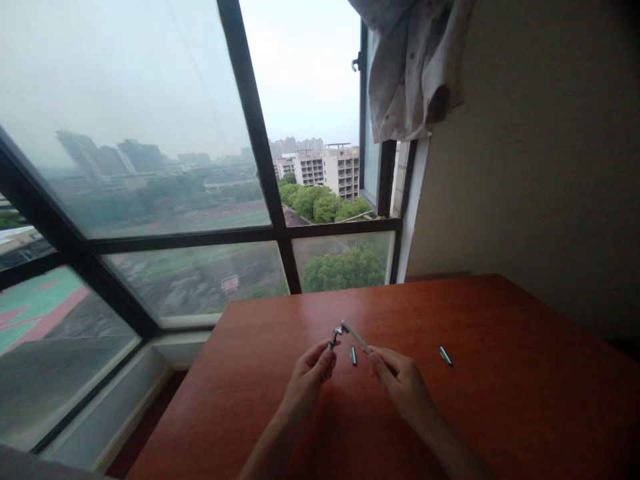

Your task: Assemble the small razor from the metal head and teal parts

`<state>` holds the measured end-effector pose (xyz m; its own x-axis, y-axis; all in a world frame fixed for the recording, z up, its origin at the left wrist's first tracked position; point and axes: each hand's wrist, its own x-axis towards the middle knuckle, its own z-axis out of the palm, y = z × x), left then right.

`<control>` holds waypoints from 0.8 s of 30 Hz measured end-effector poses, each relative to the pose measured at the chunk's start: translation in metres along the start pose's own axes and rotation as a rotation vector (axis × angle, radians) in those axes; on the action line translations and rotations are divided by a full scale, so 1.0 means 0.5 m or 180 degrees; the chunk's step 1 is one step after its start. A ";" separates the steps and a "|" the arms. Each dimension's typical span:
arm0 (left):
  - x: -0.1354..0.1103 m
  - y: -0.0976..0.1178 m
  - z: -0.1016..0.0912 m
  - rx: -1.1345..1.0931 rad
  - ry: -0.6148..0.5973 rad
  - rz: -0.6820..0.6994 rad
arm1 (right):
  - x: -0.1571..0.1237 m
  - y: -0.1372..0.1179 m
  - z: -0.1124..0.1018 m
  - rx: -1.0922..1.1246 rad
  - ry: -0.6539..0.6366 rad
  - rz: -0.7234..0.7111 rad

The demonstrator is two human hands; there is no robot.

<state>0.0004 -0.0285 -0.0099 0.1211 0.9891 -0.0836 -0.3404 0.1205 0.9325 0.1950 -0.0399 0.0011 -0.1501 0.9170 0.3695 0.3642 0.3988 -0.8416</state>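
My left hand (314,368) is closed round the handle of a small silver razor (336,335), its head end pointing up and to the right. In my right hand (397,373) is a thin, pale, stick-like tool (357,337), pinched near its lower end. The far tip of this tool meets the razor's head, or lies just in front of it; I cannot tell which. On the table between my hands lies a small dark piece with a green edge (353,355), like a razor cartridge. A similar green-edged piece (445,356) rests farther right.
The reddish-brown wooden table (500,427) reaches to a dark-framed window (280,233), whose right pane stands ajar. A grey cloth (410,73) hangs above the table's far side. A plain wall (530,167) borders the right. Buildings and trees show outside.
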 end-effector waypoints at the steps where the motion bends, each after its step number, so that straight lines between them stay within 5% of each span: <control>1: 0.001 0.001 -0.001 -0.0047 0.0064 0.0028 | -0.001 0.000 0.002 0.0016 -0.0026 0.0007; 13: -0.001 -0.008 -0.002 0.0077 -0.0118 0.0070 | -0.007 0.009 0.017 0.0451 -0.0057 0.0376; 24: 0.003 -0.005 -0.008 -0.0182 0.0335 0.0199 | -0.009 0.001 0.019 0.0501 -0.0281 0.0327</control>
<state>-0.0023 -0.0268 -0.0139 0.0005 0.9979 -0.0652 -0.3971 0.0600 0.9158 0.1871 -0.0439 -0.0047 -0.2021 0.9474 0.2483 0.2347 0.2930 -0.9269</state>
